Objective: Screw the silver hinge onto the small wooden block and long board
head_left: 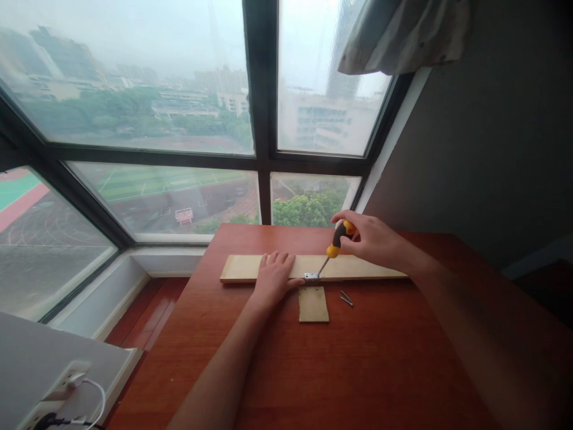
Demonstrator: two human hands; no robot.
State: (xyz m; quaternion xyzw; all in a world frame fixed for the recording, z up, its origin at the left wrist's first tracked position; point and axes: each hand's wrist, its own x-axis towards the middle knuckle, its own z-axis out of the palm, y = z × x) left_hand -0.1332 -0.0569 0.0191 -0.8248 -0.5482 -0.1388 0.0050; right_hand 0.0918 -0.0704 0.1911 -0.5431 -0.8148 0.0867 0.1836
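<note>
My right hand [364,239] grips a screwdriver [336,240] by its yellow and black handle. The shaft slants down to the left, and its tip meets a small metal hinge [312,276] at the near edge of a long pale wooden board [242,269]. My left hand [275,276] lies flat on that board, fingers stretched forward, its thumb reaching right beside the hinge. Just below the hinge is a small square wooden piece [314,304] with small dark holes near its top edge. Whether a screw sits under the tip is too small to tell.
Two loose screws [346,298] lie on the reddish-brown table [358,370], right of the small wooden piece. Large windows [170,197] rise behind the table. A wall socket with a white plug [77,380] is at the lower left. A curtain [403,36] hangs upper right.
</note>
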